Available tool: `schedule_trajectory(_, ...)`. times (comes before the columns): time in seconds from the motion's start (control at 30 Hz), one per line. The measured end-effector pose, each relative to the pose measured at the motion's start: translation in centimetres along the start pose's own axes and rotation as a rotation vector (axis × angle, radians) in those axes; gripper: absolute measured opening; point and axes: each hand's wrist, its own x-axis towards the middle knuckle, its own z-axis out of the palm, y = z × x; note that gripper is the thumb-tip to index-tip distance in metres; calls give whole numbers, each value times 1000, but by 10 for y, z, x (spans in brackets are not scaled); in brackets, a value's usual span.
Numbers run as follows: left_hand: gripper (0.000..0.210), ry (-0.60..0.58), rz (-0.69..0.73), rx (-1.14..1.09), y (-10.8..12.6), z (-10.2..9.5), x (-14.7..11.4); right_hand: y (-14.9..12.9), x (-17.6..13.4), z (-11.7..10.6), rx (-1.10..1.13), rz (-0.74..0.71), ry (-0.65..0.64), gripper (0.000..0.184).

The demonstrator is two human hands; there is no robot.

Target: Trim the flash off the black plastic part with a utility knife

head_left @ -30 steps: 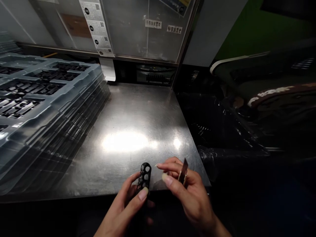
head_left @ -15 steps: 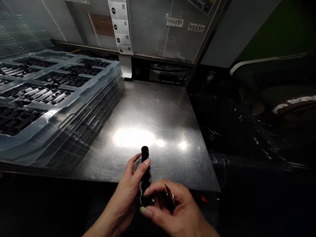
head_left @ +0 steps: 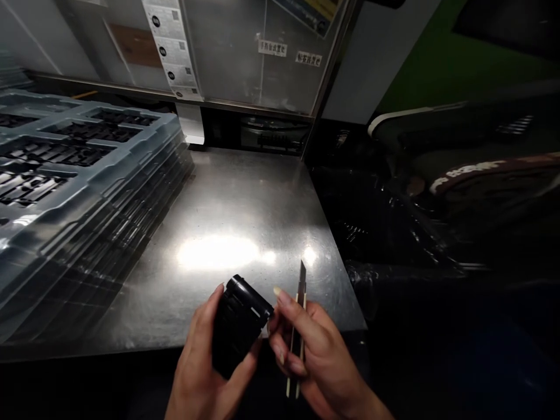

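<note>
My left hand grips a flat black plastic part over the front edge of the steel table, broad face turned toward me. My right hand holds a slim utility knife with its blade pointing up and away. The right index finger touches the part's upper right corner. The knife blade stands just right of the part, apart from it.
A tall stack of clear bluish trays filled with black parts takes the left of the table. A glass panel with labels closes the back. Dark plastic-wrapped bins lie to the right.
The black part has turned from edge-on to its broad face in my left hand. My right hand has risen beside it, and the knife now points upward.
</note>
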Motion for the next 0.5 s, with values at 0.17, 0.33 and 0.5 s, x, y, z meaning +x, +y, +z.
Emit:
schedule_trajectory(0.17, 78, 33, 221, 95, -7, -4, 6, -4, 0, 2, -21, 26, -7, 37)
schedule_trajectory(0.33, 82, 59, 250, 127, -12, -5, 10, -5, -3, 0, 49, 5, -73, 35)
schedule_trajectory(0.5, 97, 209, 513, 262, -21, -1, 10, -4, -4, 2, 99, -4, -7, 35)
